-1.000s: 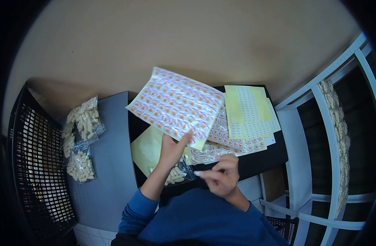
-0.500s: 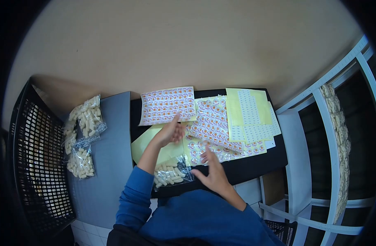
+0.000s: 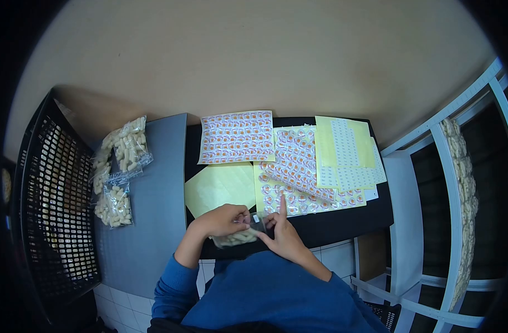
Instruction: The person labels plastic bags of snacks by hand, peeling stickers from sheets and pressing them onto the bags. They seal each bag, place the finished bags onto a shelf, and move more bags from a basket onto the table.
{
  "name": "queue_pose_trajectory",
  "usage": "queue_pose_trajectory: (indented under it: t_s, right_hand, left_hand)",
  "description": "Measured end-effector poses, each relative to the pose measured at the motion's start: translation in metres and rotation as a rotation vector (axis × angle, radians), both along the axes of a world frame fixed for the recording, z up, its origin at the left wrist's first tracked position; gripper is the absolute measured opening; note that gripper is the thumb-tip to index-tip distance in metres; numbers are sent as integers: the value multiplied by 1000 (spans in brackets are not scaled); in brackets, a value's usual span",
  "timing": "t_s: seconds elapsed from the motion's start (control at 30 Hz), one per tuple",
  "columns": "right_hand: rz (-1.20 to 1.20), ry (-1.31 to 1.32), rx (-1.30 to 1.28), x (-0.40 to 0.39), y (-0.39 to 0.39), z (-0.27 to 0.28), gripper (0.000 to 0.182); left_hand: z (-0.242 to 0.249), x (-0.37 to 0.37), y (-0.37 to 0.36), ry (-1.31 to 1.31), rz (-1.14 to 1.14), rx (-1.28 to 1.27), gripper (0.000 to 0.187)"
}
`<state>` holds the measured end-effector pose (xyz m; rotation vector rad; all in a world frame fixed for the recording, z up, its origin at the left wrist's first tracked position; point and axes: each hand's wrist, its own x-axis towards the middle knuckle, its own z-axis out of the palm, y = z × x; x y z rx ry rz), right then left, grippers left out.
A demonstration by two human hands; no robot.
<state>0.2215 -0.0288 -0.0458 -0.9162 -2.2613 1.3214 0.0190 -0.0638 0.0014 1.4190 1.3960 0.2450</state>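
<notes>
A clear plastic bag of pale, finger-shaped snack pieces [image 3: 235, 239] is between my two hands at the front edge of the black table. My left hand [image 3: 223, 220] has its fingers closed on the bag's upper part from the left. From the right, my right hand [image 3: 287, 237] grips the bag with thumb and bent fingers while its index finger points up and away. A small white patch shows on the bag's top between the hands. Behind them lie sheets of round stickers [image 3: 237, 136], overlapping sticker sheets [image 3: 298, 161] and a plain yellow backing sheet [image 3: 223, 186].
More filled bags [image 3: 116, 206] lie on the grey board [image 3: 159, 233] at left, beside a black plastic basket [image 3: 60, 222]. Yellow sheets with small printed labels [image 3: 348, 177] rest at the right of the black table. A white-framed rack [image 3: 445, 222] stands farther right.
Both hands have come down and together onto the bag, which was lying on the table. My left hand left the sticker sheet area. The view has shifted slightly.
</notes>
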Motion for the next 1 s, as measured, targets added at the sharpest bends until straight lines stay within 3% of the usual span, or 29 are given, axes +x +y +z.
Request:
queue_pose_trajectory:
  t_s: [0.03, 0.07, 0.1, 0.17, 0.23, 0.27, 0.3, 0.37, 0.4, 0.43, 0.5, 0.53, 0.63, 1.0]
  right_hand:
    - [-16, 199, -113, 0, 1, 0, 100]
    - [-36, 374, -250, 0, 5, 0, 99]
    - [-105, 438, -372, 3, 9, 11, 96]
    - [-208, 565, -387, 6, 27, 31, 96]
    - [-232, 570, -281, 8, 49, 48, 98]
    - [-262, 591, -249, 8, 55, 57, 94]
    - [-268, 596, -242, 9, 65, 61, 94]
    - [-260, 443, 240, 10, 80, 66, 83]
    - [-400, 396, 362, 8, 78, 85, 54]
    - [-402, 398, 368, 9, 78, 90, 54]
    - [-418, 373, 442, 15, 77, 93, 30]
    - [-386, 487, 182, 11, 72, 93, 14]
    - [-192, 413, 25, 2, 58, 92, 12]
    - [-232, 372, 161, -13, 54, 85, 8]
  left_hand:
    - [1, 2, 0, 4, 2, 2, 25]
    - [1, 5, 1, -180, 113, 141, 24]
    - [0, 7, 1, -364, 222, 279, 24]
    - [-1, 10, 3, -414, 265, 247, 26]
    - [20, 19, 4, -655, 281, -25, 38]
    - [7, 25, 5, -664, 157, 158, 51]
    - [6, 32, 6, -662, 146, 161, 51]
    - [6, 46, 6, -859, 331, 150, 50]
    - [2, 49, 7, -833, 368, 237, 49]
    - [1, 50, 8, -833, 363, 241, 49]
    - [4, 51, 10, -878, 520, 290, 48]
    - [3, 49, 11, -881, 521, 292, 48]
    - [0, 47, 11, -859, 535, 341, 46]
    - [2, 48, 10, -834, 587, 345, 50]
